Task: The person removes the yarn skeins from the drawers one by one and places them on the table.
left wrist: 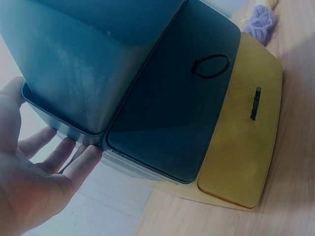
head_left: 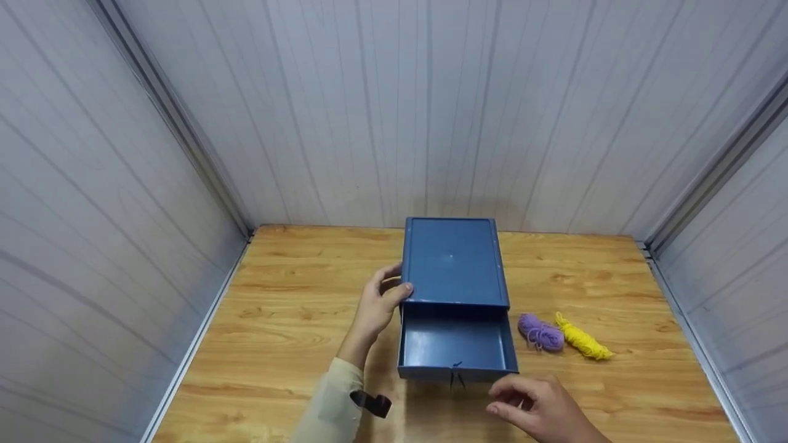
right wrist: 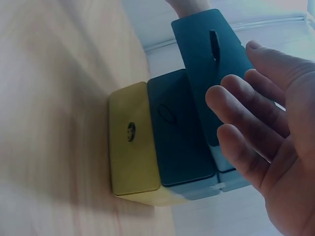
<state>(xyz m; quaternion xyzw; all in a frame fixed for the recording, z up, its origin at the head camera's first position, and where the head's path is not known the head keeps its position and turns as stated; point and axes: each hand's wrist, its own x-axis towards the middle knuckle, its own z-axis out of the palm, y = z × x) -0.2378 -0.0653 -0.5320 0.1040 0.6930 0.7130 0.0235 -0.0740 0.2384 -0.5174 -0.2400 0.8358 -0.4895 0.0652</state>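
Note:
A blue drawer cabinet stands on the wooden table, its top drawer pulled out and bare inside. Below that drawer are a blue middle drawer and a yellow bottom drawer, both closed. My left hand holds the cabinet's left side near the front, thumb on the top edge and fingers against the side wall. Off the right front corner of the top drawer hovers my right hand, fingers loosely bent and holding nothing. A dark pull sits on the top drawer's front.
Right of the cabinet, a purple yarn bundle and a yellow yarn bundle lie side by side on the table. Pale panels wall the table in at the back and both sides.

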